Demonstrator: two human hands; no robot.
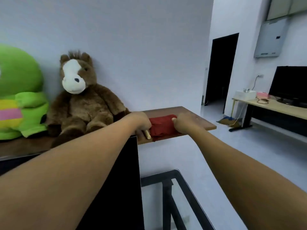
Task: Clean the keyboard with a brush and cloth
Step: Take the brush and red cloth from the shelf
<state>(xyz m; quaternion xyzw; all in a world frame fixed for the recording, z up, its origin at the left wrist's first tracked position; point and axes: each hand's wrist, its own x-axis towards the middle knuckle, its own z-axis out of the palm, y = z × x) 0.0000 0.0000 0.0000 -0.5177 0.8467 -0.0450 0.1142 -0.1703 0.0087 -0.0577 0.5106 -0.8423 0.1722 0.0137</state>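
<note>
A crumpled red cloth [162,126] lies near the right end of a brown wooden shelf [201,121]. My right hand [185,122] grips its right side, thumb on top of the fabric. My left hand [141,122] is at the cloth's left edge, fingers curled round a pale wooden brush handle [147,134] whose end sticks out below the hand. The brush's bristles are hidden. No keyboard is in view.
A brown plush horse [79,98] and a green plush toy [20,93] sit on the shelf to the left. A dark monitor back [119,188] rises under my left arm. A glass-topped black frame [174,196] stands below. A desk with a screen [289,87] is at far right.
</note>
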